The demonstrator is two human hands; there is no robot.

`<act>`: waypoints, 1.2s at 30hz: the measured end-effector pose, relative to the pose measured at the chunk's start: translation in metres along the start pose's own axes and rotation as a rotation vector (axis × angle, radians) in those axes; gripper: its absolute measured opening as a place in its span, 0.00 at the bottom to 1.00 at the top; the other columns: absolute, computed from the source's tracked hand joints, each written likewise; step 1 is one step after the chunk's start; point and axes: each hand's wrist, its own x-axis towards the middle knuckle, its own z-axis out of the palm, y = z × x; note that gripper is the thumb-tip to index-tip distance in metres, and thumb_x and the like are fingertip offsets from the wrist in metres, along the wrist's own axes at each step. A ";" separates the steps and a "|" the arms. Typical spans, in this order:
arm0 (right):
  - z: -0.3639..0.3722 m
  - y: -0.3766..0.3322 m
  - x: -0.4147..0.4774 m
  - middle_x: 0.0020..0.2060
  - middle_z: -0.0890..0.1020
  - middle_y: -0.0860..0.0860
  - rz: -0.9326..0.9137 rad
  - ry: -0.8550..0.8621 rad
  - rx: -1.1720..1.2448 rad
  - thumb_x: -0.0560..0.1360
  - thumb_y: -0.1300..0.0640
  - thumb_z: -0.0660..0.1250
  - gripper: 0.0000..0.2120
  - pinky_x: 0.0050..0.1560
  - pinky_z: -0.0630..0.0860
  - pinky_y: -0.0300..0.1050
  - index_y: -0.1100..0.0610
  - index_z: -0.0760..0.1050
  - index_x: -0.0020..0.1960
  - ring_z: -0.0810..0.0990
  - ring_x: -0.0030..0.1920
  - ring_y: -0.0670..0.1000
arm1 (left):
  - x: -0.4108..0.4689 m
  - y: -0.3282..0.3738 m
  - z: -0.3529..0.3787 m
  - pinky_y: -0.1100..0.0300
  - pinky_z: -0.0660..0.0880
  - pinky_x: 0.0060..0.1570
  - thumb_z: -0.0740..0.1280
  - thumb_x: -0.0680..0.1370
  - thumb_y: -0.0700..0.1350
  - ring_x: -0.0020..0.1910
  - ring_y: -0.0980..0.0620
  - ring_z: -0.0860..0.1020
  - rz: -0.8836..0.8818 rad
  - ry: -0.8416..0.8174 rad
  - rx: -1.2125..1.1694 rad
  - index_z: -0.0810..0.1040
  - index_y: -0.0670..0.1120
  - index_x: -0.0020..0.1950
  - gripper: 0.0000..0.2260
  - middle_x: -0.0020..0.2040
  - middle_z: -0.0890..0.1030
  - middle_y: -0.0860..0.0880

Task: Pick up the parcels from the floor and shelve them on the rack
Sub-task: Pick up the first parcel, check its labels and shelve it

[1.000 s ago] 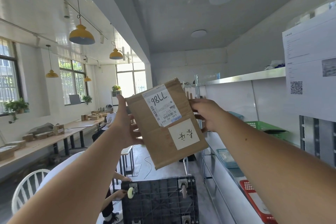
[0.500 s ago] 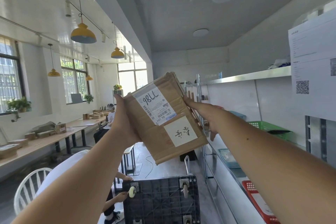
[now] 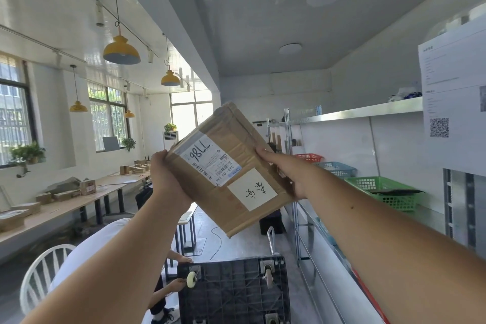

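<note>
Though creased, brown taped parcel [image 3: 231,166], white-labelled.

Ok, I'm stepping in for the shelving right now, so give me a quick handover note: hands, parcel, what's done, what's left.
Left hand: grips the left edge of the parcel.
Right hand: grips its right edge.
Parcel: off the floor, held tilted in the air, labels facing you, beside the rack on your right.
Done: pickup.
Left: set it on a shelf. No other parcels on the floor are in view.

Matt cardboard parcel [image 3: 231,166]; shiny metal rack [image 3: 368,110].
</note>
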 end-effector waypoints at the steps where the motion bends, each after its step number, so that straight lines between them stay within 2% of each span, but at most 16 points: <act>1: 0.000 0.002 0.003 0.56 0.89 0.59 -0.015 0.018 0.023 0.45 0.29 0.86 0.56 0.57 0.84 0.69 0.55 0.80 0.67 0.89 0.53 0.63 | -0.002 0.001 0.002 0.49 0.76 0.61 0.61 0.79 0.61 0.51 0.45 0.82 0.017 0.023 -0.015 0.83 0.49 0.49 0.18 0.46 0.86 0.48; 4: 0.005 0.002 -0.001 0.55 0.89 0.59 -0.056 0.046 0.111 0.59 0.35 0.86 0.44 0.54 0.86 0.63 0.57 0.79 0.67 0.90 0.51 0.61 | 0.007 0.002 0.001 0.54 0.76 0.51 0.61 0.78 0.55 0.48 0.46 0.82 0.089 0.120 -0.006 0.81 0.46 0.50 0.14 0.46 0.85 0.46; 6: 0.003 0.003 0.003 0.53 0.89 0.58 -0.088 0.074 0.194 0.69 0.42 0.83 0.30 0.56 0.86 0.62 0.57 0.80 0.63 0.89 0.50 0.60 | 0.012 0.006 -0.001 0.48 0.79 0.57 0.60 0.77 0.51 0.55 0.43 0.84 0.170 0.196 0.064 0.80 0.44 0.65 0.21 0.59 0.85 0.42; 8: 0.000 0.004 0.009 0.51 0.90 0.57 -0.120 0.134 0.280 0.69 0.45 0.84 0.31 0.50 0.87 0.58 0.57 0.80 0.65 0.90 0.48 0.59 | 0.025 0.009 -0.005 0.44 0.80 0.62 0.57 0.81 0.47 0.61 0.42 0.81 0.253 0.246 0.092 0.76 0.53 0.75 0.23 0.65 0.81 0.46; 11: -0.002 0.001 0.012 0.48 0.89 0.55 -0.166 0.174 0.411 0.72 0.46 0.78 0.24 0.45 0.84 0.52 0.57 0.83 0.63 0.88 0.46 0.59 | 0.024 0.015 -0.005 0.43 0.81 0.64 0.61 0.82 0.46 0.62 0.43 0.82 0.181 0.248 0.120 0.84 0.62 0.61 0.16 0.64 0.84 0.50; 13: -0.001 -0.001 0.005 0.44 0.88 0.54 -0.187 0.171 0.492 0.79 0.43 0.71 0.14 0.45 0.79 0.49 0.53 0.84 0.55 0.85 0.45 0.57 | 0.019 0.012 -0.003 0.42 0.83 0.62 0.65 0.81 0.46 0.59 0.41 0.83 0.102 0.247 0.059 0.86 0.55 0.56 0.10 0.59 0.87 0.46; 16: 0.002 -0.001 0.005 0.56 0.89 0.60 -0.221 0.097 0.618 0.79 0.31 0.64 0.30 0.57 0.81 0.56 0.53 0.86 0.62 0.87 0.56 0.62 | -0.006 0.007 0.005 0.43 0.82 0.63 0.56 0.85 0.39 0.52 0.42 0.80 0.069 0.201 0.131 0.83 0.51 0.60 0.17 0.52 0.84 0.44; 18: 0.004 -0.001 0.009 0.61 0.88 0.60 -0.270 0.043 0.638 0.77 0.24 0.60 0.38 0.66 0.80 0.63 0.52 0.84 0.69 0.86 0.63 0.64 | -0.005 0.002 0.003 0.48 0.81 0.55 0.52 0.86 0.36 0.43 0.46 0.76 0.078 0.181 0.223 0.81 0.47 0.68 0.21 0.52 0.82 0.43; 21: 0.001 -0.001 0.009 0.61 0.88 0.59 -0.267 0.027 0.573 0.73 0.18 0.54 0.44 0.68 0.78 0.66 0.50 0.85 0.67 0.86 0.63 0.63 | -0.004 0.000 0.001 0.60 0.67 0.38 0.54 0.87 0.36 0.51 0.45 0.71 0.113 0.156 0.309 0.70 0.39 0.81 0.21 0.79 0.73 0.37; 23: -0.003 -0.001 0.008 0.59 0.89 0.58 -0.266 0.032 0.523 0.72 0.17 0.53 0.44 0.67 0.79 0.66 0.48 0.85 0.66 0.86 0.62 0.62 | -0.004 -0.002 0.000 0.61 0.64 0.36 0.56 0.87 0.35 0.58 0.45 0.70 0.107 0.134 0.327 0.76 0.41 0.72 0.16 0.80 0.72 0.36; 25: -0.002 0.000 0.003 0.60 0.89 0.56 -0.267 0.040 0.442 0.66 0.16 0.59 0.46 0.69 0.78 0.66 0.47 0.83 0.68 0.85 0.63 0.61 | -0.005 -0.002 0.001 0.61 0.69 0.36 0.56 0.84 0.31 0.63 0.40 0.78 0.149 0.158 0.392 0.79 0.46 0.52 0.16 0.68 0.82 0.38; 27: 0.001 0.003 0.003 0.62 0.88 0.55 -0.279 0.019 0.384 0.55 0.16 0.69 0.53 0.71 0.76 0.68 0.46 0.80 0.71 0.84 0.66 0.61 | -0.007 -0.002 0.001 0.57 0.77 0.38 0.53 0.82 0.30 0.64 0.39 0.82 0.229 0.157 0.418 0.81 0.50 0.51 0.21 0.53 0.85 0.46; 29: 0.001 0.007 0.006 0.63 0.87 0.54 -0.304 0.012 0.414 0.53 0.23 0.79 0.54 0.71 0.77 0.67 0.47 0.77 0.74 0.83 0.66 0.60 | -0.005 -0.001 0.003 0.51 0.81 0.49 0.55 0.85 0.37 0.64 0.41 0.82 0.288 0.112 0.447 0.80 0.52 0.66 0.18 0.58 0.84 0.46; 31: 0.003 0.008 0.004 0.61 0.87 0.53 -0.340 0.046 0.386 0.65 0.35 0.83 0.40 0.64 0.80 0.62 0.50 0.77 0.71 0.84 0.64 0.59 | -0.008 0.002 0.007 0.47 0.78 0.56 0.52 0.88 0.48 0.64 0.41 0.79 0.338 0.062 0.474 0.76 0.51 0.74 0.18 0.67 0.81 0.43; 34: 0.006 0.009 0.002 0.50 0.87 0.50 -0.351 0.024 0.353 0.79 0.53 0.75 0.06 0.57 0.79 0.54 0.48 0.81 0.55 0.84 0.54 0.55 | -0.005 0.006 0.011 0.49 0.76 0.54 0.47 0.86 0.64 0.57 0.44 0.79 0.274 0.041 0.464 0.79 0.49 0.66 0.27 0.60 0.83 0.44; 36: 0.006 0.009 0.004 0.51 0.87 0.50 -0.387 0.039 0.348 0.79 0.56 0.75 0.07 0.59 0.80 0.56 0.47 0.80 0.55 0.84 0.55 0.56 | 0.002 0.005 0.009 0.45 0.76 0.63 0.47 0.77 0.77 0.59 0.42 0.80 0.231 0.030 0.466 0.80 0.51 0.63 0.38 0.58 0.85 0.45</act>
